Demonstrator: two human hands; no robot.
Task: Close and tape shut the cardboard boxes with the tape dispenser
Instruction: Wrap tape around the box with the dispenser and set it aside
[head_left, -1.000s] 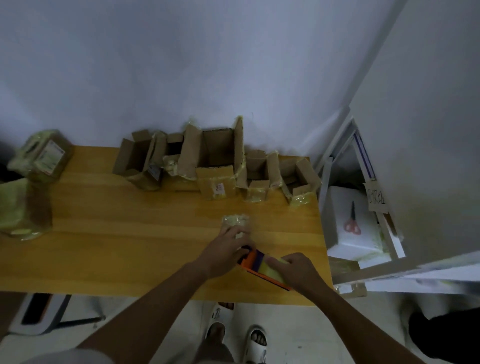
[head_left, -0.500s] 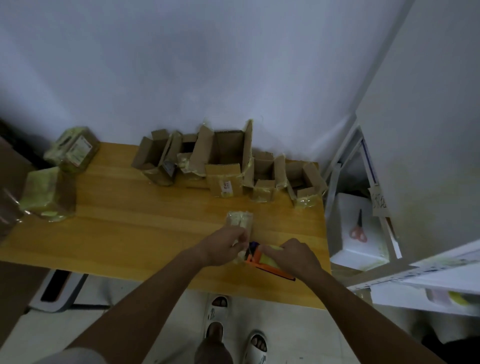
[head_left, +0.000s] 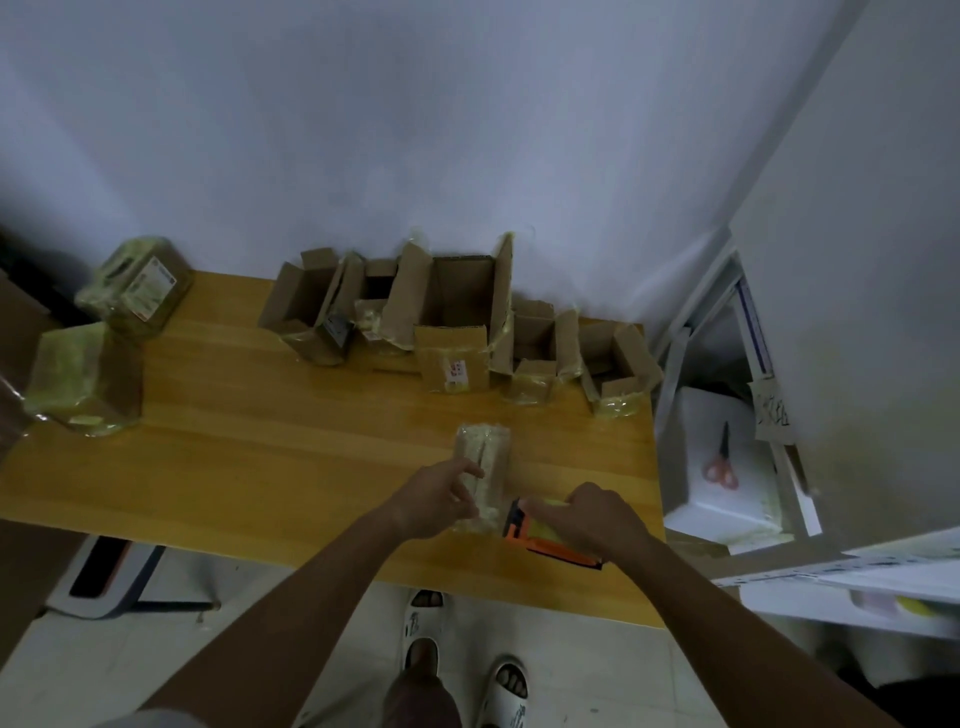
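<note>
Two bare hands work near the front right part of the bench (head_left: 218, 467), head view only. Left hand (head_left: 434, 499) grips the near left side of a small cardboard box (head_left: 483, 470), fingers curled onto its top; box is closed, oblong, wrapped in glossy yellowish tape, lying on the wood a little back from the front edge. Right hand (head_left: 592, 517) is wrapped over the tape dispenser (head_left: 545, 540), an orange and black plastic tool with a yellowish roll, its front end touching the box's near right end; its handle points toward the front edge. Bench top is smooth, yellow-brown wood grain.

Back edge, centre to right corner: a row of open boxes (head_left: 462, 301), brown corrugated card, flaps standing up, several with wrinkled tape at the base and one with a white label facing front. Left end: two taped boxes (head_left: 109, 343), shiny with tape, one tilted with a white label. Right of the bench, a white foam box (head_left: 727, 467) carries red-handled scissors (head_left: 721, 465). Below the front edge, white slippers (head_left: 506, 691) on pale floor tiles.
</note>
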